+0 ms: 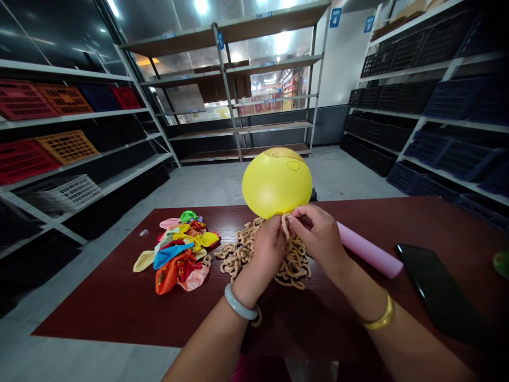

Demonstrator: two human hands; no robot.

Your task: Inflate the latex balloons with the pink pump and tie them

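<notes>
A blown-up yellow balloon [277, 183] with a thin drawn outline on it stands above my hands, its neck pointing down. My left hand [270, 241] is closed around the neck, which the fingers mostly hide. Between the fingertips of my right hand [318, 233] is a tan cord-like loop [285, 225], held right beside the neck and my left thumb. Whether the loop goes around the neck, I cannot tell. Below both hands lies a pile of similar tan loops [242, 249]. To the left is a heap of flat, colourful balloons [175, 257].
All this is on a dark red table [119, 297]. On its right side lie a pink tube [369, 249] and a black phone-like slab [437, 286]. A green object [501, 263] shows at the right edge. Shelves [234, 79] and crates [67, 146] stand beyond.
</notes>
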